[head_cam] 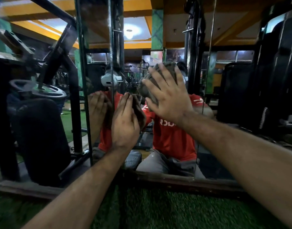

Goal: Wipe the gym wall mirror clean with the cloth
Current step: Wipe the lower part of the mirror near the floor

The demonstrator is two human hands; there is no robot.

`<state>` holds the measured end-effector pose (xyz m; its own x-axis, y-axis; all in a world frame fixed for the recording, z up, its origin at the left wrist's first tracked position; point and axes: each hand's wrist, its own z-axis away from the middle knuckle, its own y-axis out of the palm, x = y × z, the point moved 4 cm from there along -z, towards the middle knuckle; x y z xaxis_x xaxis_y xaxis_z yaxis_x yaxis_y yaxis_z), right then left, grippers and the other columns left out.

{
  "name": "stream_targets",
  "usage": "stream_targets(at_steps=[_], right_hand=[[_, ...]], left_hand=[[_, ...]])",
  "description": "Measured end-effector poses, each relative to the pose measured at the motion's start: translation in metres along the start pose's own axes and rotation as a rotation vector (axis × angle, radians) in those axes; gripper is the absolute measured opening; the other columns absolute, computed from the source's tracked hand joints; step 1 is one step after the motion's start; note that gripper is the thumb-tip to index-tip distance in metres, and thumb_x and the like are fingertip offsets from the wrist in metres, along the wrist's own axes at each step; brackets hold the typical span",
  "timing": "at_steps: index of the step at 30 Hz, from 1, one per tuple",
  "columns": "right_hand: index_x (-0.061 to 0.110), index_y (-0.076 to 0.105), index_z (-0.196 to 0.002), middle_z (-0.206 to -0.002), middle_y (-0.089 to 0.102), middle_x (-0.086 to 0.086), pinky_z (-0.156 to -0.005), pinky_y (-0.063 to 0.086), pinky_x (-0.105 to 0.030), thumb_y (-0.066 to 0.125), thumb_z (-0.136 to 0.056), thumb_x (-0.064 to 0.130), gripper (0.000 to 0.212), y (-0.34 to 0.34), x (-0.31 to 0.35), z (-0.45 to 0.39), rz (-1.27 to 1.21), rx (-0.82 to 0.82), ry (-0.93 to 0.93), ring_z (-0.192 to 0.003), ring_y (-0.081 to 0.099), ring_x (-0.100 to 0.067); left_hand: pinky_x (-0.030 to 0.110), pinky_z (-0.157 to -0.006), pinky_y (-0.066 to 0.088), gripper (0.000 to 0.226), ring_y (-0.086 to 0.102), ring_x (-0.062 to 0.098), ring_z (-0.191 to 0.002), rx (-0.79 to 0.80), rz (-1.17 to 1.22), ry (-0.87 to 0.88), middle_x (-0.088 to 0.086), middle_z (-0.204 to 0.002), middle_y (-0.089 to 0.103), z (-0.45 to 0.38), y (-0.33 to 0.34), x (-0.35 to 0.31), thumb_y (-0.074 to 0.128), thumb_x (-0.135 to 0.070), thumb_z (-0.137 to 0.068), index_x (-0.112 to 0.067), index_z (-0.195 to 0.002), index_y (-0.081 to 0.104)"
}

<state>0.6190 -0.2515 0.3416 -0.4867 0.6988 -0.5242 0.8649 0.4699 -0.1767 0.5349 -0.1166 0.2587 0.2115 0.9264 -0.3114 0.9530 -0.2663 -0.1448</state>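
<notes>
Mirror [166,138] dead ahead, standing on the green turf floor [158,210], and the grey cloth [147,90] is pinned flat against the glass near its middle. Right hand [166,98] is spread wide, fingers straight, pressing the cloth. Left hand [125,119] rests its straight fingers on the glass just left of the cloth, bracing. Best play, I'd say: keep the palm flat and overlap the strokes. Room opens right of the cloth; leftward, the panel seam [111,90] and weight machine [37,96] crowd in.
</notes>
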Motion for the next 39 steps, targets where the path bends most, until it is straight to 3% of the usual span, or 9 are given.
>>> stream_targets(at_steps=[5, 10, 14, 19, 23, 27, 32, 36, 39], right_hand=[[0.022, 0.045, -0.155, -0.168, 0.034, -0.013, -0.126, 0.008, -0.063, 0.040, -0.104, 0.050, 0.058, 0.004, 0.011, 0.038, -0.007, 0.099, -0.364, -0.158, 0.024, -0.036], [0.023, 0.038, -0.160, -0.172, 0.023, -0.011, -0.125, 0.009, -0.065, 0.034, -0.107, 0.052, 0.061, -0.001, -0.001, 0.043, 0.042, 0.040, 0.070, -0.159, 0.017, -0.036], [0.022, 0.033, -0.162, -0.171, 0.024, -0.012, -0.126, 0.011, -0.066, 0.032, -0.109, 0.053, 0.061, 0.008, 0.018, 0.074, 0.043, 0.128, -0.359, -0.159, 0.018, -0.035], [0.020, 0.041, -0.159, -0.170, 0.027, -0.012, -0.125, 0.010, -0.065, 0.044, -0.105, 0.051, 0.062, 0.003, 0.007, 0.075, 0.011, 0.019, 0.072, -0.159, 0.021, -0.035], [0.021, 0.038, -0.158, -0.169, 0.030, -0.012, -0.125, 0.013, -0.066, 0.042, -0.106, 0.050, 0.060, 0.013, 0.040, 0.112, 0.009, 0.098, -0.289, -0.158, 0.024, -0.034], [0.021, 0.042, -0.157, -0.169, 0.029, -0.013, -0.125, 0.011, -0.065, 0.046, -0.104, 0.050, 0.060, 0.012, 0.032, 0.120, -0.013, 0.011, 0.086, -0.158, 0.022, -0.035], [0.021, 0.057, -0.147, -0.162, 0.045, -0.010, -0.123, 0.015, -0.067, 0.052, -0.103, 0.042, 0.049, 0.029, 0.078, 0.173, -0.068, 0.108, -0.380, -0.154, 0.035, -0.034], [0.019, 0.056, -0.144, -0.165, 0.040, -0.011, -0.121, 0.023, -0.069, 0.052, -0.102, 0.038, 0.047, 0.028, 0.086, 0.182, -0.073, 0.052, -0.107, -0.155, 0.031, -0.034], [0.019, 0.057, -0.142, -0.157, 0.051, -0.010, -0.123, 0.015, -0.066, 0.052, -0.100, 0.037, 0.047, 0.032, 0.119, 0.209, -0.138, 0.092, -0.233, -0.153, 0.030, -0.032]], left_hand=[[0.034, -0.126, 0.013, 0.060, 0.015, 0.027, -0.155, 0.062, -0.115, 0.089, 0.013, -0.166, 0.023, 0.006, 0.015, 0.005, 0.030, -0.024, -0.100, -0.002, -0.156, 0.031], [0.039, -0.127, 0.009, 0.058, 0.013, 0.031, -0.155, 0.025, -0.223, 0.160, 0.019, -0.165, 0.020, 0.010, 0.025, 0.010, 0.031, -0.023, -0.104, 0.002, -0.156, 0.027], [0.036, -0.127, 0.009, 0.057, 0.015, 0.030, -0.154, -0.015, -0.227, 0.187, 0.019, -0.164, 0.023, 0.014, 0.027, 0.014, 0.034, -0.019, -0.102, 0.001, -0.156, 0.029], [0.039, -0.127, 0.014, 0.055, 0.020, 0.031, -0.153, -0.050, -0.271, 0.200, 0.018, -0.163, 0.027, 0.014, 0.031, 0.014, 0.031, -0.023, -0.105, 0.001, -0.155, 0.032], [0.043, -0.126, 0.016, 0.055, 0.018, 0.031, -0.154, -0.011, -0.262, 0.225, 0.018, -0.165, 0.024, 0.016, 0.028, 0.017, 0.029, -0.025, -0.107, 0.000, -0.156, 0.029], [0.046, -0.126, 0.015, 0.056, 0.015, 0.029, -0.155, 0.024, -0.210, 0.202, 0.016, -0.166, 0.021, 0.026, 0.028, 0.012, 0.031, -0.025, -0.107, -0.003, -0.157, 0.026], [0.041, -0.127, 0.008, 0.057, 0.011, 0.029, -0.156, 0.060, -0.233, 0.225, 0.019, -0.166, 0.017, 0.033, 0.031, 0.011, 0.038, -0.016, -0.105, 0.000, -0.158, 0.024], [0.047, -0.127, 0.012, 0.056, 0.010, 0.030, -0.156, 0.100, -0.190, 0.245, 0.018, -0.167, 0.016, 0.051, 0.031, 0.008, 0.036, -0.015, -0.105, 0.001, -0.158, 0.023], [0.047, -0.127, 0.012, 0.056, 0.010, 0.029, -0.156, 0.116, -0.198, 0.241, 0.017, -0.167, 0.016, 0.061, 0.034, 0.011, 0.036, -0.016, -0.106, -0.001, -0.158, 0.024]])
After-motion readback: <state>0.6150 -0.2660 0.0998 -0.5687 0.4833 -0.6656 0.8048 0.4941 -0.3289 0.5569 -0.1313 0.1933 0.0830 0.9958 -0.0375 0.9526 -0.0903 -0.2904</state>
